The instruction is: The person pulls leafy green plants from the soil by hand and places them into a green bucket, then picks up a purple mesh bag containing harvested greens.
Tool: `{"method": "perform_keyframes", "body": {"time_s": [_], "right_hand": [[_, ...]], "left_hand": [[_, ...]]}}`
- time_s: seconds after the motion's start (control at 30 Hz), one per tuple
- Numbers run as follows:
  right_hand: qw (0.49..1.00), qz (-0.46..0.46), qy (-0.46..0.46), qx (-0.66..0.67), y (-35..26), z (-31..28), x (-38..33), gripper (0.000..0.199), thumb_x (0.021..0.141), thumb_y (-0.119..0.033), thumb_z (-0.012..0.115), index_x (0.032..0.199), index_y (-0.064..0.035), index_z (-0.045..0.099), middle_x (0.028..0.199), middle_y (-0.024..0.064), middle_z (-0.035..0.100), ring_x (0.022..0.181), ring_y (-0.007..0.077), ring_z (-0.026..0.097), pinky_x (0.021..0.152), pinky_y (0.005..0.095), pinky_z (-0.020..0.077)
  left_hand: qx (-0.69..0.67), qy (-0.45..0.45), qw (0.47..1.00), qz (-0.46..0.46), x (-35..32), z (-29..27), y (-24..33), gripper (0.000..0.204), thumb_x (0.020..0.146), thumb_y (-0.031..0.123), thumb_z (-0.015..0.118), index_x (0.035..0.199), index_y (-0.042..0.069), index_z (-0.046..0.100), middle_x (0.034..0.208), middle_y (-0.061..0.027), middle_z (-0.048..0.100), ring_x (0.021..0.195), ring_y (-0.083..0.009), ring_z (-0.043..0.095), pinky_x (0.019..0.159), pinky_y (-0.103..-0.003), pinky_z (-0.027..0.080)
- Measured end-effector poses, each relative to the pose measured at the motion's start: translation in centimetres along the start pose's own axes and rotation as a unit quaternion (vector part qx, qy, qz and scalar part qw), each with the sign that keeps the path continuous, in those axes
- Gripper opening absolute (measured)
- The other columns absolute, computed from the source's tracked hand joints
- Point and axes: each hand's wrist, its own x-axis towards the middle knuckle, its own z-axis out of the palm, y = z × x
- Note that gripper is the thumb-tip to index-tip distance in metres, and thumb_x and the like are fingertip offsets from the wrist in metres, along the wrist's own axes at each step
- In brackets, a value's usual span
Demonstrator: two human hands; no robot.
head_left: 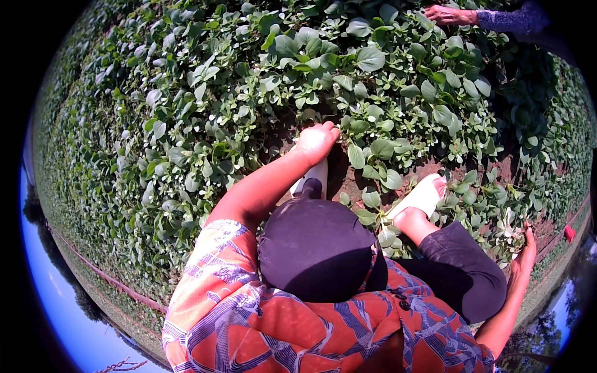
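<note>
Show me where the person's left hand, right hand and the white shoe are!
Left hand (316,142): head view, on the back of the fist down among the leaves.
Right hand (524,252): head view, on the palm holding plucked greens.
White shoe (424,196): head view, on its top strap.

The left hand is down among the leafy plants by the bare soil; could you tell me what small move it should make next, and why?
Probably close the left hand around the stems it touches and pull up. It sits at the edge of the leafy plants, beside bare soil, while the right hand rests apart near the knee.
</note>
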Motion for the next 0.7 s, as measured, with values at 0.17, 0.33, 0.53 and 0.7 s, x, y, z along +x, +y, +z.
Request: {"method": "perform_keyframes", "body": {"time_s": [0.17, 0.33, 0.53, 0.7], "right_hand": [[1.000, -0.001, -0.009, -0.005, -0.1, -0.8, 0.4, 0.033, 0.084, -0.023, 0.045, 0.108, -0.0022, 0.048, 0.095, 0.0081, 0.054, 0.083, 0.0203, 0.056, 0.071, 0.0330, 0.0467], [1.000, 0.004, 0.016, -0.004, 0.3, -0.7, 0.8, 0.032, 0.083, -0.024, 0.046, 0.106, -0.0021, 0.050, 0.097, 0.0084, 0.053, 0.083, 0.0195, 0.055, 0.069, 0.0323, 0.0471], [1.000, -0.009, -0.004, -0.030, 0.2, -0.8, 1.0, 0.032, 0.082, -0.025, 0.048, 0.105, -0.0028, 0.051, 0.097, 0.0081, 0.053, 0.083, 0.0186, 0.054, 0.069, 0.0318, 0.0465], [1.000, 0.007, -0.008, -0.011, -0.1, -0.5, 0.8, 0.033, 0.082, -0.025, 0.048, 0.105, -0.0016, 0.051, 0.098, 0.0081, 0.053, 0.083, 0.0183, 0.053, 0.070, 0.0311, 0.0457]], "left_hand": [[-0.125, 0.190, 0.968, -0.110, -1.2, -3.9, -4.5, 0.019, 0.066, 0.011, 0.057, 0.082, 0.006, 0.047, 0.081, -0.0112, 0.049, 0.075, -0.0309, 0.051, 0.061, -0.038, 0.043], [-0.085, 0.160, 0.960, -0.213, 1.4, -4.4, -8.7, 0.017, 0.070, 0.015, 0.055, 0.083, 0.005, 0.049, 0.078, -0.0156, 0.055, 0.075, -0.0334, 0.053, 0.064, -0.039, 0.043], [-0.094, 0.049, 0.915, -0.389, 3.3, -2.2, -6.7, 0.023, 0.078, 0.022, 0.045, 0.085, 0.004, 0.057, 0.086, -0.0163, 0.058, 0.081, -0.0318, 0.056, 0.072, -0.040, 0.045], [0.054, -0.048, 0.952, -0.297, 4.2, -2.0, -7.0, 0.015, 0.069, 0.006, 0.048, 0.079, 0.005, 0.061, 0.081, -0.0122, 0.060, 0.074, -0.0242, 0.059, 0.062, -0.033, 0.048]]}}
